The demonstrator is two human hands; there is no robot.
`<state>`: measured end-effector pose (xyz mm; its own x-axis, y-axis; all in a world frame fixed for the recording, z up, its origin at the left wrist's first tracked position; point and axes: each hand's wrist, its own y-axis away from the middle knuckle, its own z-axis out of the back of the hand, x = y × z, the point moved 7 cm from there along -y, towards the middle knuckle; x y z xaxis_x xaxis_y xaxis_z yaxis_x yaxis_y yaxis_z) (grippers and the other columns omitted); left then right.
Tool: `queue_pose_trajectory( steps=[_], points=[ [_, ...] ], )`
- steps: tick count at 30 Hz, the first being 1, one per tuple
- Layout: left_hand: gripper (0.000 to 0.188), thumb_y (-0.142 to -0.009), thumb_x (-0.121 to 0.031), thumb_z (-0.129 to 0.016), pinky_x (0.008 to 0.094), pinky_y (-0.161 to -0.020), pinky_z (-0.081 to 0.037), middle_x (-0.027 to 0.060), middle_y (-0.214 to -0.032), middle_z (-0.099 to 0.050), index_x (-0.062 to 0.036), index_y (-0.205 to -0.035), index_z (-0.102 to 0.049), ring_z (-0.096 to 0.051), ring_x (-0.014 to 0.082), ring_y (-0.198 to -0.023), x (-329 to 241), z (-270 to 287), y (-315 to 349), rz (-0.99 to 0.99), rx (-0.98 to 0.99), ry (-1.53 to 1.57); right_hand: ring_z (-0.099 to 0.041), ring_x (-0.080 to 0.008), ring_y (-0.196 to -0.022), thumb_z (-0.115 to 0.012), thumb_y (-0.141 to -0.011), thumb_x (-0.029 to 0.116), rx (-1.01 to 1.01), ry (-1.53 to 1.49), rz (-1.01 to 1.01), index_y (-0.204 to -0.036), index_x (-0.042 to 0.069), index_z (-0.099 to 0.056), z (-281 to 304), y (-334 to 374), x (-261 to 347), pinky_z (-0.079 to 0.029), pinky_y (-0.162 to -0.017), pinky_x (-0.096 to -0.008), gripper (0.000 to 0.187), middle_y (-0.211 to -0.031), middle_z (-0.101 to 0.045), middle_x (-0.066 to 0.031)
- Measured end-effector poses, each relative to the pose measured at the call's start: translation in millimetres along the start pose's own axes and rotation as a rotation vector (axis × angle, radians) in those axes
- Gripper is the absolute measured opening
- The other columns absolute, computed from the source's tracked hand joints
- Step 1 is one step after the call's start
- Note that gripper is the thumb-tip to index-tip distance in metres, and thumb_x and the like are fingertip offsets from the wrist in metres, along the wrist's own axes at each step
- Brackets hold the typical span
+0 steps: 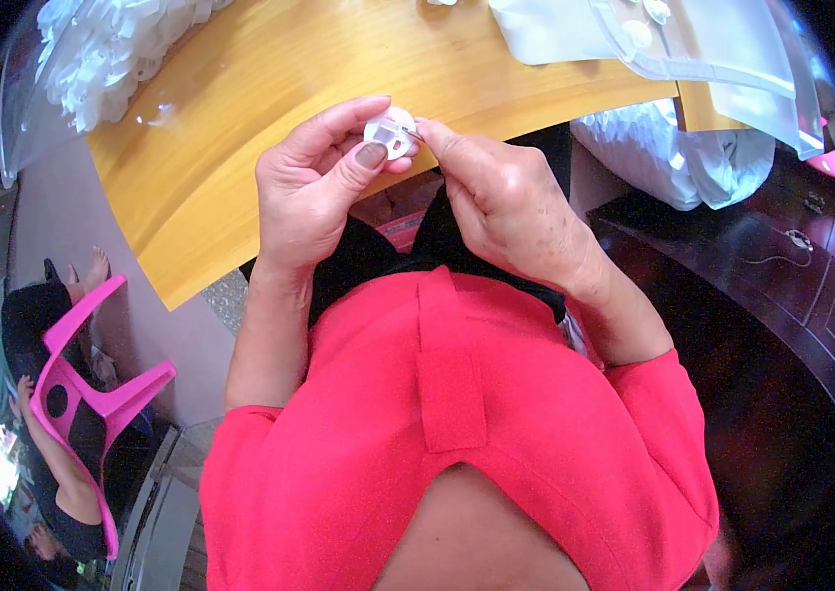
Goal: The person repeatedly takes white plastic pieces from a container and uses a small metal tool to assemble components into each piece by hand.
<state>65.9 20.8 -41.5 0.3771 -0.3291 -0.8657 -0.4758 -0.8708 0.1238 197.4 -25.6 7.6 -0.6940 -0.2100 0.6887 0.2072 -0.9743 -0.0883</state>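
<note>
Between the thumb and fingers of my left hand (307, 187) is a small round white plastic part (385, 126) with slots in its face. My right hand (516, 197) is closed in a pinch at the right edge of that part. A thin dark metal piece (413, 134) shows between the right fingertips and reaches the white part; its full shape is hidden. Both hands are raised over the near edge of the wooden table (319, 69), close together.
A heap of white plastic pieces (112, 59) fills a clear bin at the far left. Another translucent bin (693, 39) stands at the far right, above a white plastic bag (674, 158). To the left, a person (73, 473) sits on a pink plastic chair (63, 394).
</note>
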Motion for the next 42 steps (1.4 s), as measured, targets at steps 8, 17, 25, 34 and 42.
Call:
queue_pose_trajectory(
  steps=[8,17,25,34,42],
  points=[
    [0.033,-0.086,-0.001,-0.059,0.0304,-0.082,-0.054,0.0143,-0.103,-0.063,0.0038,-0.118,-0.054,-0.064,0.0176,-0.088,0,-2,1,-0.003,0.003,-0.019,-0.062,-0.0363,-0.070,-0.054,-0.077,-0.007,0.008,0.013,0.009,-0.119,-0.002,-0.051,-1,1,0,-0.049,-0.060,-0.0396,0.043,-0.080,-0.060,-0.0209],
    [0.028,-0.084,0.005,-0.059,0.0269,-0.077,-0.054,0.0122,-0.103,-0.062,0.0020,-0.112,-0.060,-0.064,0.0171,-0.087,-2,-4,2,-0.086,0.041,-0.186,-0.060,-0.0360,-0.065,-0.054,-0.074,-0.005,0.055,0.122,0.016,-0.117,-0.002,-0.050,-5,3,1,-0.049,-0.056,-0.0410,0.044,-0.076,-0.059,-0.0194],
    [0.025,-0.080,0.010,-0.060,0.0260,-0.073,-0.053,0.0140,-0.101,-0.062,0.0036,-0.105,-0.063,-0.064,0.0168,-0.082,-15,-15,3,-0.277,0.127,-0.484,-0.060,-0.0349,-0.062,-0.054,-0.075,-0.001,0.198,0.214,0.057,-0.101,-0.001,-0.052,-7,3,1,-0.049,-0.053,-0.0424,0.027,-0.070,-0.059,-0.0171],
    [0.026,-0.084,0.006,-0.058,0.0264,-0.073,-0.054,0.0148,-0.101,-0.062,0.0054,-0.109,-0.059,-0.064,0.0174,-0.082,-5,-12,3,-0.125,0.137,-0.330,-0.060,-0.0380,-0.068,-0.053,-0.076,-0.003,0.184,0.000,0.034,-0.098,-0.002,-0.055,-1,2,-7,-0.048,-0.057,-0.0441,0.023,-0.075,-0.060,-0.0211],
    [0.031,-0.087,-0.002,-0.059,0.0316,-0.079,-0.055,0.0186,-0.104,-0.062,0.0054,-0.116,-0.054,-0.065,0.0222,-0.089,0,-5,0,-0.028,0.076,0.022,-0.060,-0.0373,-0.066,-0.054,-0.075,-0.004,0.059,0.038,0.012,-0.099,-0.004,-0.053,9,5,5,-0.049,-0.055,-0.0428,0.024,-0.072,-0.059,-0.0191]
  ],
)
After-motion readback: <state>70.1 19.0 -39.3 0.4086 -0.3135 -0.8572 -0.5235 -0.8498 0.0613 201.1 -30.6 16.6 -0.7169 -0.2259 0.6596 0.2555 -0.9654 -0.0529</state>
